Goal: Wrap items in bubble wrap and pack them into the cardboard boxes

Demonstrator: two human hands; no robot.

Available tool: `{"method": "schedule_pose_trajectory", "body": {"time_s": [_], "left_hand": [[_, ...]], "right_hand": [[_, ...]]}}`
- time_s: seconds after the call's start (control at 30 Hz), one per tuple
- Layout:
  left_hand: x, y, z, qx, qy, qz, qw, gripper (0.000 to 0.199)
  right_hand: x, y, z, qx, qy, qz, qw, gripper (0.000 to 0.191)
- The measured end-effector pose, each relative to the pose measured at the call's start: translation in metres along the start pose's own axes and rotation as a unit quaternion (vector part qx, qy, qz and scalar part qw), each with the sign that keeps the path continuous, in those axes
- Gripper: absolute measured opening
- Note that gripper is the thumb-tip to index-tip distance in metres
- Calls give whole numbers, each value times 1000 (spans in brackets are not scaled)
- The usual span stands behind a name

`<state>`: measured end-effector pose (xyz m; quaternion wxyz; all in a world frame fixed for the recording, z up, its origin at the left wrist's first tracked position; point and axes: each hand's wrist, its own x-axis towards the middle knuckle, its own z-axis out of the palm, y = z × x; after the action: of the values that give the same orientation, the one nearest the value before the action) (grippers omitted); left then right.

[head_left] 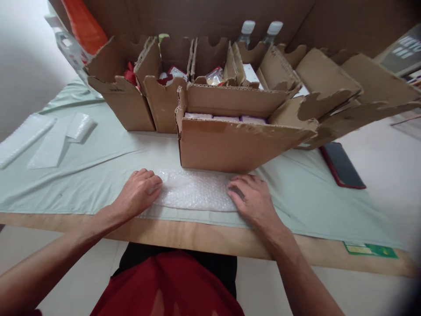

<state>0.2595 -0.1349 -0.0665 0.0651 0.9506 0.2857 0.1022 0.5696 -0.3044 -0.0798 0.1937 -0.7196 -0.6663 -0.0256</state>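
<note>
A strip of bubble wrap (197, 191) lies lengthwise on the pale green cloth near the table's front edge. My left hand (141, 191) holds its left end, fingers curled closed over it. At the other end my right hand (251, 197) grips the wrap between thumb and bent fingers. Just behind the strip stands a cardboard box (223, 147) with notched top edges. Purple-edged packets (240, 119) show inside that box, only their tops visible.
A row of open cardboard bins (167, 107) stands behind, holding assorted packets. Bubble wrap pieces (49, 140) lie at the left. A phone (342, 164) rests at the right, a green card (370, 249) on the front edge. Two white-capped bottles (246, 30) and an orange object (83, 26) stand at the back.
</note>
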Motion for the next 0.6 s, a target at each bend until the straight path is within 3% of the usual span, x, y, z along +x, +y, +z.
{"method": "schedule_pose_trajectory", "body": {"time_s": [0.13,0.2,0.27,0.33,0.47,0.6], "left_hand": [[-6,12,-16,-121,96,46,987,7],[-9,23,-28,-169,112,67,977,6],[-13,32,-37,-203,114,82,969,9],[-17,35,-42,-241,101,70,963,9],[-23,25,-37,-330,33,-25,943,2],[-20,15,-20,-360,-35,-86,928,27]], "right_hand": [[8,-30,-22,62,-44,-49,996,46],[21,-45,-31,98,-87,-88,988,57],[36,-51,-38,125,-134,-117,976,59],[45,-44,-42,139,-179,-115,967,47],[35,-13,-50,176,-220,-12,959,20],[7,7,-47,260,-215,119,934,23]]}}
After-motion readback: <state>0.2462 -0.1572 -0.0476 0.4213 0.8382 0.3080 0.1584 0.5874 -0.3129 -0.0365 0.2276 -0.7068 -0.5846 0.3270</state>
